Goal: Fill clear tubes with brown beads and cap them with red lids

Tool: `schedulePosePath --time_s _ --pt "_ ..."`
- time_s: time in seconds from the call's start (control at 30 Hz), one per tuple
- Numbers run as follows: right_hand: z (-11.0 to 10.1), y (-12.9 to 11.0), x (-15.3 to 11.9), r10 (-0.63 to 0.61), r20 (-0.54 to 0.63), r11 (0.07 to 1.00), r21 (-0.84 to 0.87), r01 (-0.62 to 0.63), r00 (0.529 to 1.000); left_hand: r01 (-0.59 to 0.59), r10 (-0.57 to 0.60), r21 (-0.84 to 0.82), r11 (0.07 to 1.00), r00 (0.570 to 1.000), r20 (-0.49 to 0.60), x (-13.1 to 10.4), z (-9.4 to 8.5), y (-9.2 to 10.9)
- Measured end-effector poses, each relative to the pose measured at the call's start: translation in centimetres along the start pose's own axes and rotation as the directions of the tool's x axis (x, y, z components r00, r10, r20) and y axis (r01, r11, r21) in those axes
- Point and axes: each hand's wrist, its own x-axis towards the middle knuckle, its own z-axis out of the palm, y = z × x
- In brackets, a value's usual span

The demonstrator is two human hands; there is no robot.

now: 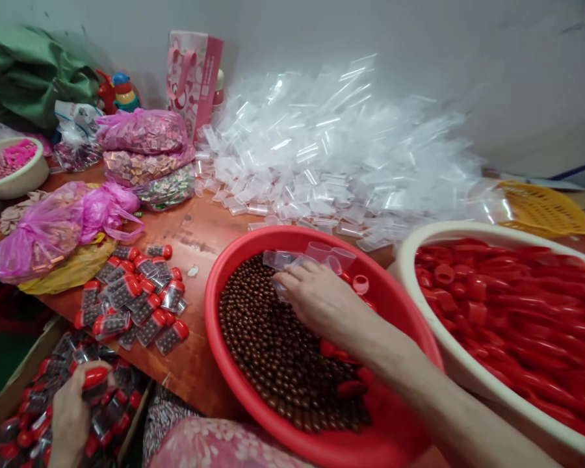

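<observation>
My left hand [72, 409] is closed around a red-capped bottle [95, 378], a small clear one, above a cardboard box [22, 370] full of similar bottles. Over the red basin [219, 260], my right hand [324, 300] has its fingers closed on a clear plastic tube [281, 289]. Brown beads [273, 351] fill most of that basin, and red caps [353, 388] lie along its right side, partly under my forearm. More clear tubes [316, 250] rest by the basin's far rim. Filled bottles [141, 292] with red caps lie heaped on the table left of the basin.
A large pile of clear tubes [322, 156] stands against the wall. The cream basin [412, 250] at right holds red plastic parts. Pink bags [143, 133], a bowl [34, 172] and a pink carton [190, 78] are at left. A yellow basket [548, 208] lies back right.
</observation>
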Motion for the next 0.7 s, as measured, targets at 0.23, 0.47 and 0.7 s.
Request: schedulePosePath --time_s 0.23,0.47,0.7 --pt "2.1 1.1 4.9 0.12 0.009 0.985 -0.124 -0.118 0.993 -0.197 0.204 0.517 0.833 0.978 0.044 0.2 -5.9 -11.6" --pt "2.5 1.5 5.1 0.104 0.014 0.994 -0.032 -0.104 0.994 -0.091 -0.028 0.355 0.931 0.948 0.317 0.3 -2.1 -2.9" --pt "2.8 -1.1 4.8 0.234 0.162 0.878 0.388 -0.279 0.959 -0.362 0.468 -0.317 0.877 0.797 0.382 -0.3 4.0 8.7"
